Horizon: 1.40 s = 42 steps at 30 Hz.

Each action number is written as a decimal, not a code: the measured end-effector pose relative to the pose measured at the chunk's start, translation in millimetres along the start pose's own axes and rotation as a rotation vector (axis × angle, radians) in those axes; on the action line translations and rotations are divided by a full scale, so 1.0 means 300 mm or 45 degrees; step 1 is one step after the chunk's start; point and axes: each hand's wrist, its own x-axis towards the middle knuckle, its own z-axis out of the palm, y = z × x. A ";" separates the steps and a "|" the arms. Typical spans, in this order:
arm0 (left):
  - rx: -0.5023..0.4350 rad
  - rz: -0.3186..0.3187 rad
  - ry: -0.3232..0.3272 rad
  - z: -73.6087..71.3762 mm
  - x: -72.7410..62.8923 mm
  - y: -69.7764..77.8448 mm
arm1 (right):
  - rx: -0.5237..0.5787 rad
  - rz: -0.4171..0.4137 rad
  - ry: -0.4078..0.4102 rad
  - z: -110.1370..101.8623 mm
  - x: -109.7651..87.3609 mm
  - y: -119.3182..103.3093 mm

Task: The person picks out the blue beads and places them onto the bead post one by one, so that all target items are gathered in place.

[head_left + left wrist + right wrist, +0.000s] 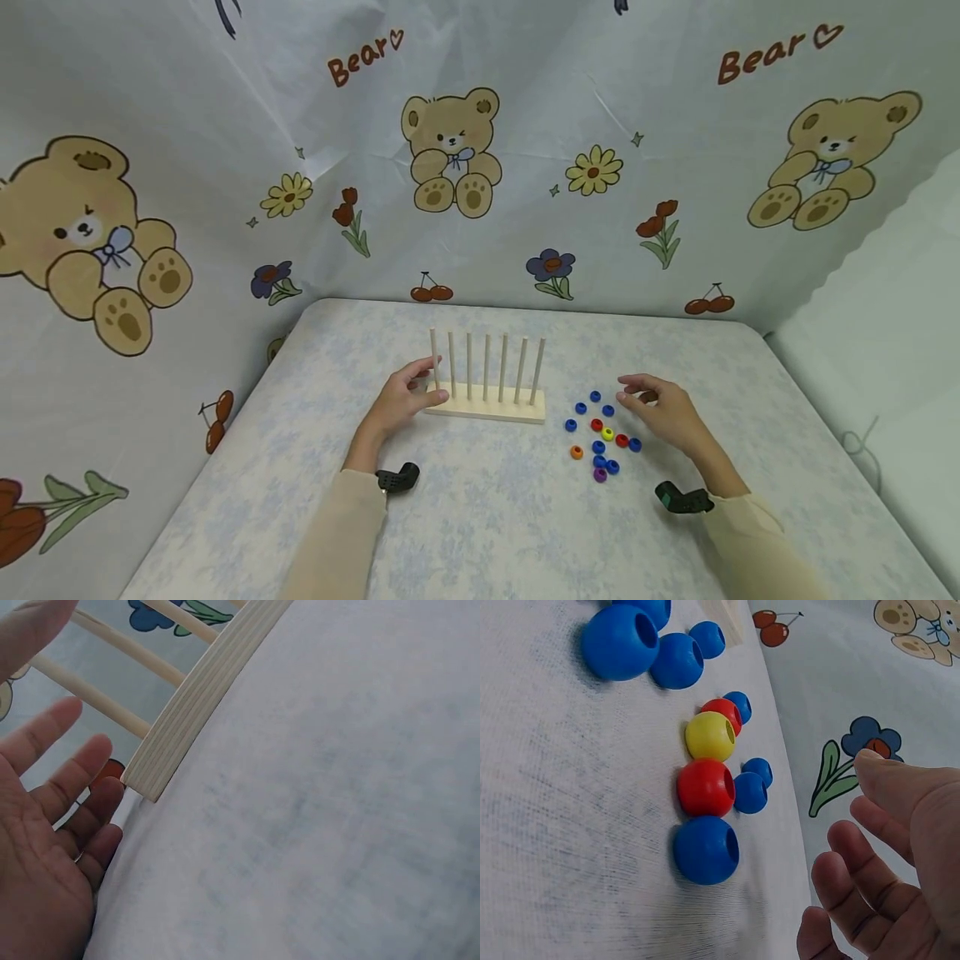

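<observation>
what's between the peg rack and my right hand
In the head view, loose beads, mostly blue, lie between the peg rack and your right hand.

Rack (486, 407) left, beads (607, 435) right, on table (480, 508)

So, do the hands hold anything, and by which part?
Nothing appears held: the left hand is loosely spread at the left end of the wooden rack; the right hand is empty.

Screened-off work corner; kind of building unclear. Bear-print sheeting (517, 125) backs a pale, mottled bench (480, 508), plain white surface (892, 333) at right.
</observation>
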 end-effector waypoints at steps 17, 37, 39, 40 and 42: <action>0.074 -0.017 -0.025 0.003 -0.010 -0.024 | 0.147 0.142 -0.100 0.046 -0.021 0.019; 0.076 -0.029 -0.018 0.004 -0.016 -0.026 | 0.148 0.163 -0.081 0.090 -0.007 -0.007; 0.096 -0.022 -0.020 0.005 -0.018 -0.025 | 0.140 0.164 -0.084 0.090 -0.005 -0.006; 0.107 -0.017 -0.022 0.005 -0.019 -0.023 | 0.135 0.168 -0.086 0.090 -0.004 -0.004; 0.131 -0.011 -0.027 0.007 -0.020 -0.020 | 0.127 0.168 -0.097 0.090 -0.003 -0.001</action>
